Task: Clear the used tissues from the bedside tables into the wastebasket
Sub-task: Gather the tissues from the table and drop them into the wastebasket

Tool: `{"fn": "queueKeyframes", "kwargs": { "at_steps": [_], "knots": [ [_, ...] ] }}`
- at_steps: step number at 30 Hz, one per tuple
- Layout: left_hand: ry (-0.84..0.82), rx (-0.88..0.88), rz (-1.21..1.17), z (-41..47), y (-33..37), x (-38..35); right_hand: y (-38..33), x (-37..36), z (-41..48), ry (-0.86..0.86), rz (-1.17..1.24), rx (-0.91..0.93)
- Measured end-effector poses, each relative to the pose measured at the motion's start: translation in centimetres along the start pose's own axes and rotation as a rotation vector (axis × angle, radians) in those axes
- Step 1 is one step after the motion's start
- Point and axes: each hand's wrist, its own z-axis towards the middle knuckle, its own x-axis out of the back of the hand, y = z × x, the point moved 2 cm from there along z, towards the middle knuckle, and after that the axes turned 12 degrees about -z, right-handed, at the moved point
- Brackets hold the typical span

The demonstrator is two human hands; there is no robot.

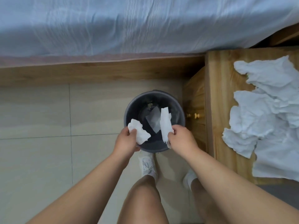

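Note:
A round dark grey wastebasket point(129, 109) stands on the floor between the bed and the bedside table. Over its near rim, my left hand point(127, 139) pinches a crumpled white tissue point(140, 133). My right hand point(181, 139) pinches a long folded white tissue point(165, 123) that stands upright above the basket's opening. A flat pale scrap point(152, 121) lies inside the basket. Several crumpled white tissues point(262, 110) are heaped on the wooden bedside table point(221, 88) at the right.
The bed with a pale blue sheet point(129, 26) fills the top, above a wooden bed frame point(97, 73). The table's drawer front has a brass knob point(196, 115). Beige floor tiles point(40, 118) spread to the left. My feet in white shoes stand just behind the basket.

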Motion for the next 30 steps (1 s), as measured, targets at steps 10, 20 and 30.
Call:
{"fn": "queueKeyframes", "kwargs": {
  "at_steps": [10,20,30],
  "knots": [
    [-0.019,0.03,0.041,-1.3,-0.3,-2.4,2.2,2.3,-3.0,-0.018,0.143,0.014],
    [-0.308,-0.442,0.536,-11.0,5.8,-16.8,10.4,15.9,-11.8,0.424,0.189,0.074],
    [-0.189,-0.595,0.82,-13.0,4.1,-23.7,15.0,19.6,-6.7,0.415,-0.364,0.218]
  ]
}}
